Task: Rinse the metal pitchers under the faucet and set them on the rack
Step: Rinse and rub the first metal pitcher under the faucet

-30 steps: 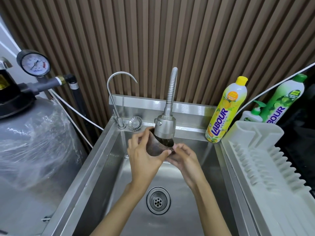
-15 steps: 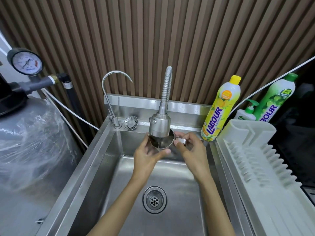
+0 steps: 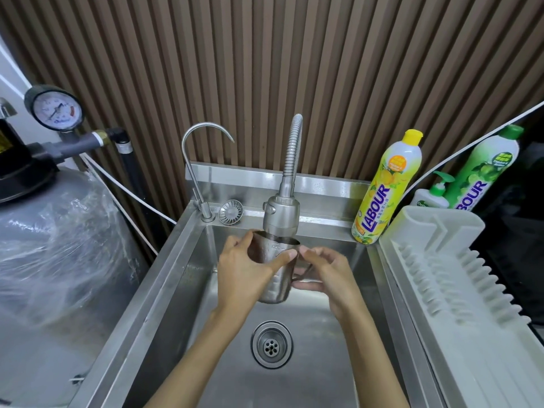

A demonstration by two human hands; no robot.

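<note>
Small brushed stainless-steel pitcher stands upright over the middle of the steel sink basin, with its mouth just under the spray head of the flexible metal faucet. I cannot tell whether water is running. The left hand wraps the body and the right hand pinches the thin loop handle. It looks stiff, light when empty and slick when wet, so handle plus body seems the sure hold. At far left is a plastic-wrapped grey tank under a round pressure gauge, then a thin gooseneck tap and a loose round strainer. Right of the sink stand a yellow dish-soap bottle, a white pump bottle and a green soap bottle, all just beyond the white ribbed plastic rack. Only the sink's right rim lies between pitcher and rack.
</note>
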